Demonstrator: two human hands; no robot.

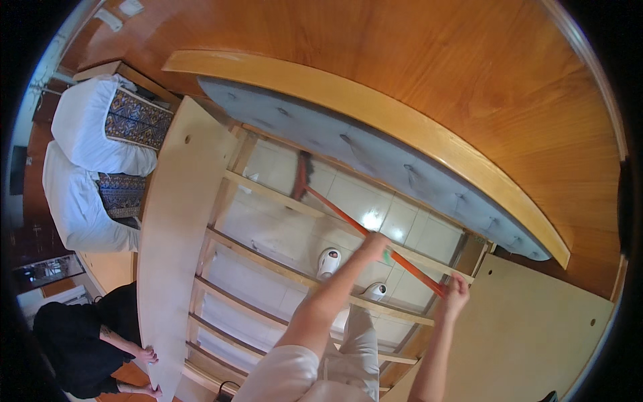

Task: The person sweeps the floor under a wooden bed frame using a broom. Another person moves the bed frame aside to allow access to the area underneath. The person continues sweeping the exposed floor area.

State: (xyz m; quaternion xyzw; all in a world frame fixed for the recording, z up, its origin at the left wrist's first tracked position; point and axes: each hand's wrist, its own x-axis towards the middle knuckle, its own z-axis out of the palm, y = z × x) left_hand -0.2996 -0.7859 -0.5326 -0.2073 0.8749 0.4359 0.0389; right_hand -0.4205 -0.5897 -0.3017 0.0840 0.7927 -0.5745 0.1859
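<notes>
A broom with an orange-red handle [338, 213] slants across the open bed frame. My left hand [375, 246] is closed round the middle of the handle. At its upper end, my right hand [455, 288] is wrapped round the stick. The dark broom head [303, 175] rests on the pale tiled floor [348, 191] at the far side, between the slats and the headboard. One wooden slat [274, 194] passes beside the broom head. My feet, in white shoes [328, 262], stand on the floor between the slats.
A grey tufted headboard [321, 127] curves along the far side. Bed boards lean left [177, 221] and right [529, 315]. Several slats [248, 296] cross the frame. A person in black [84, 338] touches the left board. White-covered cushions [84, 127] stand behind it.
</notes>
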